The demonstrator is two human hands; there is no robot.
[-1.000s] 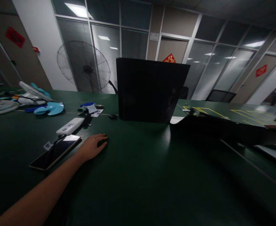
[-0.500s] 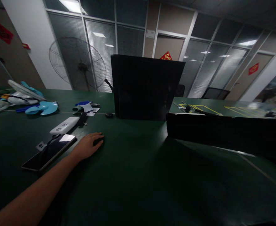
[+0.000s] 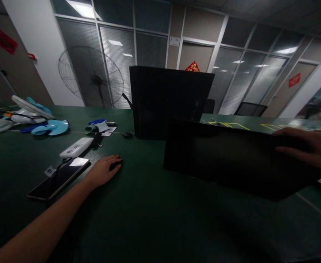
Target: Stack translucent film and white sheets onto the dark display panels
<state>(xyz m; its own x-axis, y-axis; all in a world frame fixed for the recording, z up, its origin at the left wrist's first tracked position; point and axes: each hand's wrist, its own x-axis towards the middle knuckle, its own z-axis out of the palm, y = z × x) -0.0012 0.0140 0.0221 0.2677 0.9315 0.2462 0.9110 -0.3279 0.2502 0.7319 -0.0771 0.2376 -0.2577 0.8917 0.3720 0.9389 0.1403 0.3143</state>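
Note:
My left hand (image 3: 103, 170) rests palm down on the dark green table (image 3: 155, 219), its fingers curled over a small dark object (image 3: 115, 165) that I cannot make out. A black phone (image 3: 58, 178) lies just left of it. My right hand (image 3: 310, 148) grips the right end of a wide flat black panel (image 3: 231, 157), held tilted above the table at the right. Behind the panel stands an upright stack of black panels (image 3: 168, 102).
A white power bank (image 3: 75, 147), a small black disc (image 3: 126, 134), blue and white fan parts (image 3: 50, 127) and loose bits lie at the left. A large standing fan (image 3: 91, 76) is behind the table. Yellow tape lines (image 3: 270, 127) mark the far right of the table.
The flat black panel has come in from the right toward the middle and tilted up to face me. My right hand now shows on its right end. My left hand has stayed put.

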